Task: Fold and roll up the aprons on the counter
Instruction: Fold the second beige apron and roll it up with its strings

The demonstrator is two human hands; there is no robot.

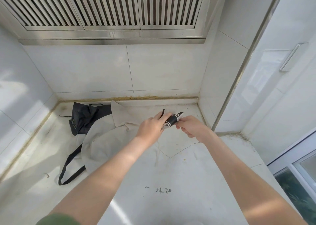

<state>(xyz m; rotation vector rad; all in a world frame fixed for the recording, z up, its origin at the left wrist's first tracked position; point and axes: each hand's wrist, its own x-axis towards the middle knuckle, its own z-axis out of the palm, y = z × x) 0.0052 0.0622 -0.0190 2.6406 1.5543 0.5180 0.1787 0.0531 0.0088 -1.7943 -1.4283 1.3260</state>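
Hands meet above the counter (188, 182) near its back right corner: left hand (151, 126) and right hand (191, 126) are both curled tight round a small black rolled apron (172, 120), apparently bound by its strap (163, 112). Just left lies a beige apron (106, 135), spread and rumpled, overlapping a crumpled dark apron (83, 118) at the rear left.

No legible txt or labels anywhere.

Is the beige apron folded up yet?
Not folded. The beige cloth apron lies loose and rumpled on the white stone counter.
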